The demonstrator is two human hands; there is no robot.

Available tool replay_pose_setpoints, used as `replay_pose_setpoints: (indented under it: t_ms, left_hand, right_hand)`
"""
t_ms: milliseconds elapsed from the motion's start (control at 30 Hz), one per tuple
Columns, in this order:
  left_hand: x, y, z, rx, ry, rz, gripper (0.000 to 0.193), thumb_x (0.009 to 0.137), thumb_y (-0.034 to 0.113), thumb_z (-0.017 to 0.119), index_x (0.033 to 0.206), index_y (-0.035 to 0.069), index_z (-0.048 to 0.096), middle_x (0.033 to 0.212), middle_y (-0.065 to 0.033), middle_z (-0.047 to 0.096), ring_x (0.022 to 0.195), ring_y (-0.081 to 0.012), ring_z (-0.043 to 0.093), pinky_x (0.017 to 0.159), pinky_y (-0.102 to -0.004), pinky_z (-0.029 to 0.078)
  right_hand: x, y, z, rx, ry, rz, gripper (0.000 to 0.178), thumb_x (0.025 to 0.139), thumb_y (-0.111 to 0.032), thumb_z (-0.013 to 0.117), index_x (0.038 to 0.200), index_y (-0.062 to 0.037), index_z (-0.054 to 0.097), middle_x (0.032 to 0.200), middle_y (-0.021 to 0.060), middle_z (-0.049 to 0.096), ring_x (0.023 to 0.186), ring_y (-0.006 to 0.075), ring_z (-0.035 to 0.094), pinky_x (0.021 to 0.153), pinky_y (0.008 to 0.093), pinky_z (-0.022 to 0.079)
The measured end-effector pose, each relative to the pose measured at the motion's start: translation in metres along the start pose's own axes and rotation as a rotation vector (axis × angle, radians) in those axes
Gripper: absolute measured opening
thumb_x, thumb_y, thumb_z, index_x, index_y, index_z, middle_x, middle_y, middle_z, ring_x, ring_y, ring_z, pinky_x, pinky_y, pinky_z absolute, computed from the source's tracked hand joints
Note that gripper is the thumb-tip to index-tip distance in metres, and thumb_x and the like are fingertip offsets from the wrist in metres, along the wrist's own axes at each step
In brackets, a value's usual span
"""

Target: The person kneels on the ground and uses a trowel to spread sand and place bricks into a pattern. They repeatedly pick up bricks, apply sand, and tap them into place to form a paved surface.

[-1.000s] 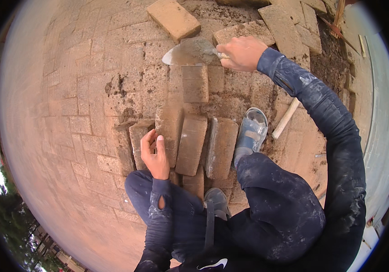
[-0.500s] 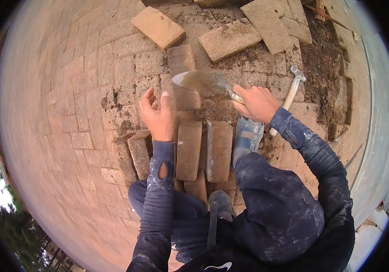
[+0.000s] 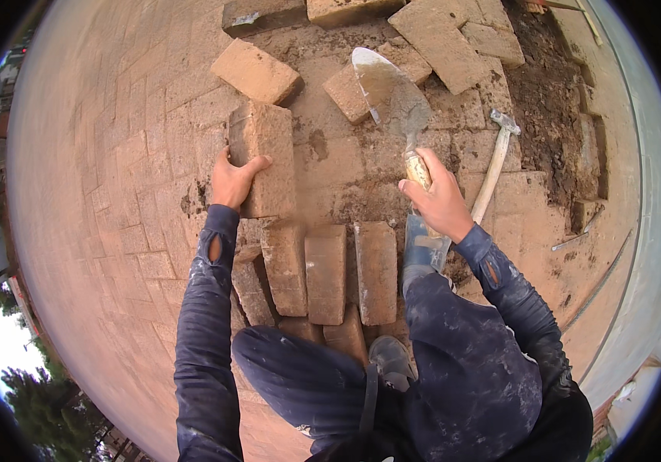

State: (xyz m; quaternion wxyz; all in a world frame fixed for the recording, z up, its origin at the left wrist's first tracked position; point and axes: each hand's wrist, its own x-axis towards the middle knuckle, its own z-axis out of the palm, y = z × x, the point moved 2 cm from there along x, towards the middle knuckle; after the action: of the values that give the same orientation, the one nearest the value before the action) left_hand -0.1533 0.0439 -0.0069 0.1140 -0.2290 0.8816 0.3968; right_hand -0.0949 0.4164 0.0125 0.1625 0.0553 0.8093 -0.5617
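Observation:
My left hand [image 3: 233,180] is wrapped round the left side of a tan paving brick [image 3: 275,158], thumb on top and fingers over its outer edge. In my right hand [image 3: 444,202] is a pointed trowel [image 3: 401,104], held by its worn handle with the blade pointing away from me. That blade partly covers a loose brick [image 3: 346,94] lying behind it. Close to my right hand, a hammer [image 3: 494,163] with a pale handle rests on the paving. Nearer my knees, several bricks stand in a row, among them a middle brick [image 3: 325,273].
More loose bricks lie at the far side, including an angled brick [image 3: 257,71] and a slab-like brick [image 3: 440,48]. Dark bare soil [image 3: 550,115] runs along the right edge of the paving. My right boot [image 3: 425,245] stands beside the standing bricks. Laid paving [image 3: 130,177] spreads to the left.
My left hand was open and has moved left; now it grips a brick. My right hand came nearer to me, and the trowel blade swung from pointing left to pointing away.

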Motion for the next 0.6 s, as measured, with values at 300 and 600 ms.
replay_pose_setpoints:
  t_ms: [300,600]
  left_hand:
    - [0.006,-0.087,-0.062,0.469,0.289,0.161,0.111,0.069,0.048,0.080,0.147,-0.010,0.028,0.141,-0.0315,0.046,0.127,-0.0407,0.052,0.103,-0.0457,0.046]
    - [0.013,-0.091,-0.023,0.421,0.304,-0.026,0.114,0.072,0.055,0.078,0.153,-0.002,0.021,0.143,-0.0262,0.043,0.127,-0.0425,0.050,0.101,-0.0475,0.046]
  right_hand:
    - [0.022,-0.041,0.025,0.132,-0.165,0.047,0.055,0.089,-0.016,0.067,0.135,0.0037,0.045,0.088,0.0075,0.058,0.060,0.0095,0.054,0.053,0.0274,0.046]
    - [0.039,-0.037,0.077,0.002,-0.233,-0.034,0.049,0.086,-0.018,0.068,0.127,0.0026,0.050,0.090,0.0148,0.063,0.070,0.0226,0.062,0.065,0.0368,0.050]
